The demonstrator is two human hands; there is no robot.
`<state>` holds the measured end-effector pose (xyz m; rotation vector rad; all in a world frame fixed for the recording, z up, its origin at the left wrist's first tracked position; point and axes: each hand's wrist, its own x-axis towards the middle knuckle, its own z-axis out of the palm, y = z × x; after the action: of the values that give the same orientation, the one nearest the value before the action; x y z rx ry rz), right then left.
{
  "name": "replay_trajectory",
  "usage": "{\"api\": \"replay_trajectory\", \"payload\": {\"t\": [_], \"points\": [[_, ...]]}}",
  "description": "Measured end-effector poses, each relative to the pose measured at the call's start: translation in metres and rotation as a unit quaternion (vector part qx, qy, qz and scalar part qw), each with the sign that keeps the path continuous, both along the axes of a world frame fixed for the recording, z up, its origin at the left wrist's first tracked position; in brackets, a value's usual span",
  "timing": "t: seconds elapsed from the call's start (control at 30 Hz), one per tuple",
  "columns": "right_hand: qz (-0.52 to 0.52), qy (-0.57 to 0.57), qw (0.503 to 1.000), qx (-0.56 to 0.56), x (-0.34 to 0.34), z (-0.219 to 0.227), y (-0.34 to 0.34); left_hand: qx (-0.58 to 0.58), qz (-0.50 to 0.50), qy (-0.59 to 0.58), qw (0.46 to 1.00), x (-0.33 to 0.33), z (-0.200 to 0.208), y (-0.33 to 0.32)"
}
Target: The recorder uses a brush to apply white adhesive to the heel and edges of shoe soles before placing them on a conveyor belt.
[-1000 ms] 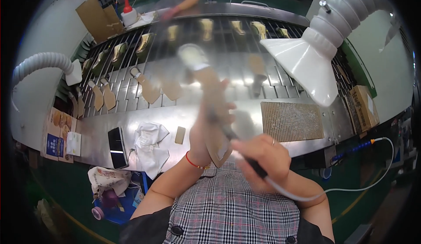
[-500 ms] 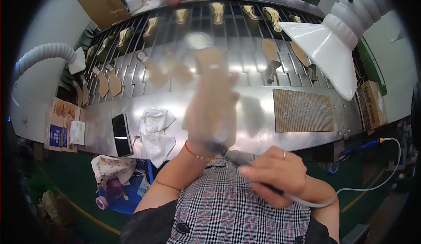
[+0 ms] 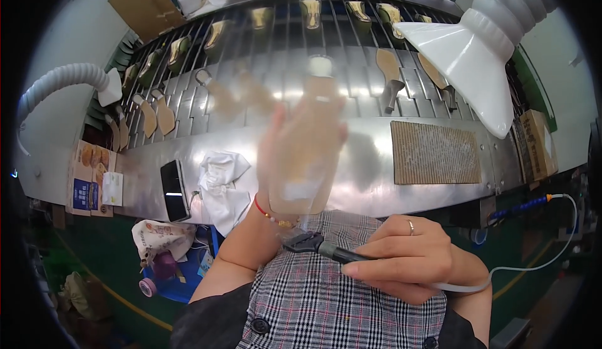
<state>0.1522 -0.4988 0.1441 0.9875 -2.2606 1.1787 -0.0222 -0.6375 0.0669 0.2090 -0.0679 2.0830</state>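
Observation:
A tan shoe sole (image 3: 306, 145) with a pale heel end stands out over the metal worktop, somewhat blurred by a hazy patch in the picture. My left hand (image 3: 268, 164) is wrapped around it from beneath, with fingers showing along both edges. Low in front of my checked apron, my right hand (image 3: 411, 258) is closed on the dark handle of a brush (image 3: 335, 252). A thin pale hose (image 3: 533, 269) runs from the back of that handle. The brush's head is near my left wrist, apart from the sole.
Across the slatted conveyor (image 3: 351, 85) lie several soles, some with heels, and shoe lasts in a far row. A ribbed cardboard sheet (image 3: 436, 153), a white cloth (image 3: 222, 189) and a phone (image 3: 174, 190) rest on the worktop. A white funnel hood (image 3: 476, 60) hangs at the right.
The sole in my left hand has tilted more upright, its far end shifting right. My right hand has drawn the brush down, away from the sole's near end. The other person's hand has left the far side.

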Motion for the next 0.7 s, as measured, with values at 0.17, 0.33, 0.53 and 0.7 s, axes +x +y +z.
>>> {"api": "replay_trajectory", "payload": {"t": [0.17, 0.33, 0.53, 0.7], "points": [[-0.113, -0.014, 0.993, 0.024, 0.0, 0.005, 0.01, -0.048, -0.023, 0.019, 0.998, 0.006, 0.013, 0.0], [-0.19, -0.021, 0.981, 0.013, 0.001, 0.013, 0.02, -0.072, -0.052, -0.029, 0.996, 0.013, 0.026, -0.003], [-0.054, -0.04, 0.998, -0.003, 0.009, 0.023, 0.027, -0.013, -0.138, -0.094, 0.986, 0.008, 0.03, -0.009], [-0.091, -0.046, 0.994, 0.036, 0.014, 0.028, 0.038, -0.024, -0.154, -0.063, 0.986, 0.01, 0.037, -0.014]]}}
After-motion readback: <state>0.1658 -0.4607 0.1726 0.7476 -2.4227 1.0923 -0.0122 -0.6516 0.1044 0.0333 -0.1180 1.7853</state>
